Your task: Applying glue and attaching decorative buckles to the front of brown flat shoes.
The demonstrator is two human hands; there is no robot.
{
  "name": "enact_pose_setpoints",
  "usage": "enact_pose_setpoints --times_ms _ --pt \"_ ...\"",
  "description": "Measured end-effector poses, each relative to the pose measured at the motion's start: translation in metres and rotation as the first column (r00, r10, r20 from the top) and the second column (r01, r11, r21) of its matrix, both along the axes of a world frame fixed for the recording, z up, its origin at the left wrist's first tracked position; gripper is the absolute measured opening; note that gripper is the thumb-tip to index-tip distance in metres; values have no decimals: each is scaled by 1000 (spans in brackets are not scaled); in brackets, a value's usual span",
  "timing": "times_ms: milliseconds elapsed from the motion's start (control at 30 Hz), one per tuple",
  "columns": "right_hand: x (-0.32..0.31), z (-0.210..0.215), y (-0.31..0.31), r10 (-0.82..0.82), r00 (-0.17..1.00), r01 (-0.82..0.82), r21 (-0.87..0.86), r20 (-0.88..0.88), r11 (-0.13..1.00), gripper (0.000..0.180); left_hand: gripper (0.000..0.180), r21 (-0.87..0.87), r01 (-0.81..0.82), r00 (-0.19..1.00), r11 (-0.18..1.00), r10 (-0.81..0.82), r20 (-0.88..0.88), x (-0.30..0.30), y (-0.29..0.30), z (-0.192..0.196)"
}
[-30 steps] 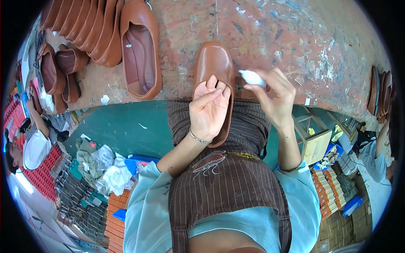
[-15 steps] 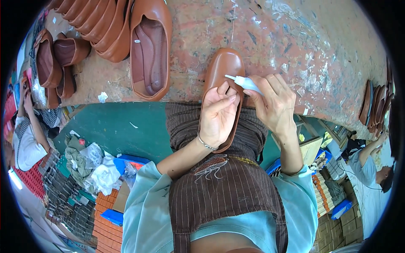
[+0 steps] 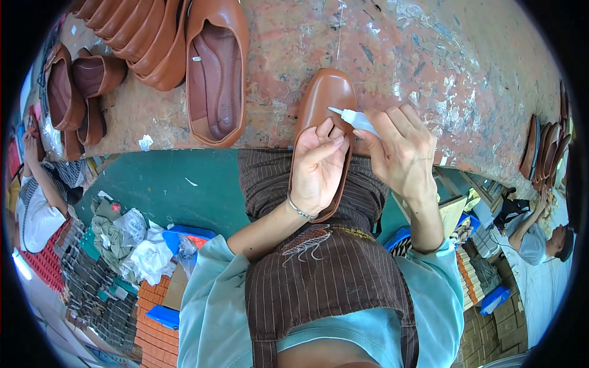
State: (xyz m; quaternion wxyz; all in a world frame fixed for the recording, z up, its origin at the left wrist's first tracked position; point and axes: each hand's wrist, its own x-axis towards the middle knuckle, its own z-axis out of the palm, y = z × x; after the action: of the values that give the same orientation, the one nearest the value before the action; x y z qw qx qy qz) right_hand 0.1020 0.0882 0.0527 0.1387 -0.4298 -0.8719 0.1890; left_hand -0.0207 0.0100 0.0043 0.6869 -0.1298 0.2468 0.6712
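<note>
A brown leather slip-on shoe [image 3: 327, 95] lies toe away from me, its front over the bench and its heel toward my apron. My left hand [image 3: 318, 165] rests palm up in the shoe's opening. Its curled fingers grip the throat edge, with some fingertips hidden inside. My right hand [image 3: 402, 147] is closed around a small white squeeze bottle [image 3: 363, 122] with a narrow nozzle. The nozzle points left, over the upper just beyond my left fingertips. Whether its tip touches the leather I cannot tell.
The worn, stained bench [image 3: 392, 55] curves ahead of me. At its left stand a single brown shoe [image 3: 218, 80], a nested row of shoes [image 3: 138, 37] and a small pile [image 3: 67, 92]. More shoes [image 3: 546, 150] sit far right. Co-workers [image 3: 43, 202] are at both sides.
My right hand has shifted very slightly right, while the bottle's nozzle stays over nearly the same spot. My left hand and the shoe hold still. The co-worker at right has moved a little.
</note>
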Motion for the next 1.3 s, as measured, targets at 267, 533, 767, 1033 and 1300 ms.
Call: enact_pose_setpoints --times_ms 267,533,767,1033,1300 --pt "-4 3 1 21 999 -22 23 39 999 16 24 -81 22 999 996 -25 -33 -1 6 13" --pt "18 0 0 -32 999 33 -51 16 998 16 21 -57 -20 1000 998 21 10 0 -3 3" --pt "75 -42 18 -599 658 410 -450 -457 793 19 17 -124 -21 1000 992 24 21 1 5 6" --pt "89 -63 16 -730 596 733 -146 -334 665 52 19 -26 -73 988 997 75 132 2 -5 -6" --pt "-82 -20 102 121 943 -46 239 -309 970 39 20 -54 -132 985 990 137 107 4 -13 -1"
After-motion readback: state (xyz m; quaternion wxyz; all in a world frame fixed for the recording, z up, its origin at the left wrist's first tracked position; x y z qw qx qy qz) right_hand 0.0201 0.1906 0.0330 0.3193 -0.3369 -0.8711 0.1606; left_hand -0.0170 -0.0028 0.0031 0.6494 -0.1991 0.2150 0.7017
